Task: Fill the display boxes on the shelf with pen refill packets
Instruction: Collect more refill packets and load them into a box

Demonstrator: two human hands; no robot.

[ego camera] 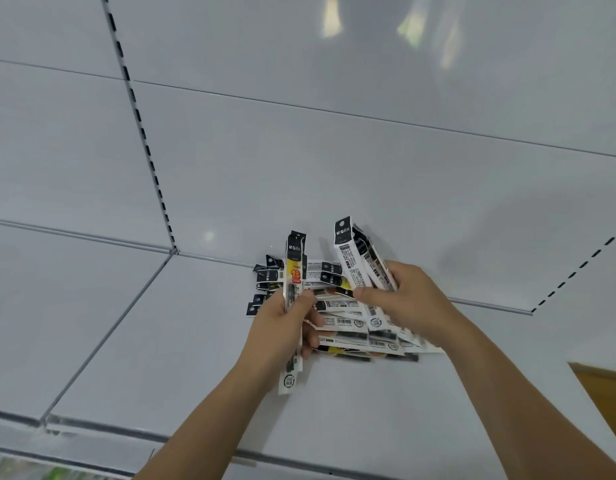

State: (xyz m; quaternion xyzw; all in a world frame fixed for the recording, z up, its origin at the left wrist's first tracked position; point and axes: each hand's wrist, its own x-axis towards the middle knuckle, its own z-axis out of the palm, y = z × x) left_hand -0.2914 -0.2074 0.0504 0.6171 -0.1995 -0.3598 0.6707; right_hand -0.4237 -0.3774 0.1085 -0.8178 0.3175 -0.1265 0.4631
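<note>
white shelf (202, 348) carried a loose pile of packets (348, 327). left hand (286, 327) clenched one upright packet (294, 282), right hand (403, 299) several packets (362, 261); squaring them first would probably help.

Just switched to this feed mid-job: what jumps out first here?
A loose pile of refill packets lies on the white shelf near its back panel. The left hand grips one packet upright, and the right hand holds a fanned bunch above the pile. No display boxes are in view.
</note>
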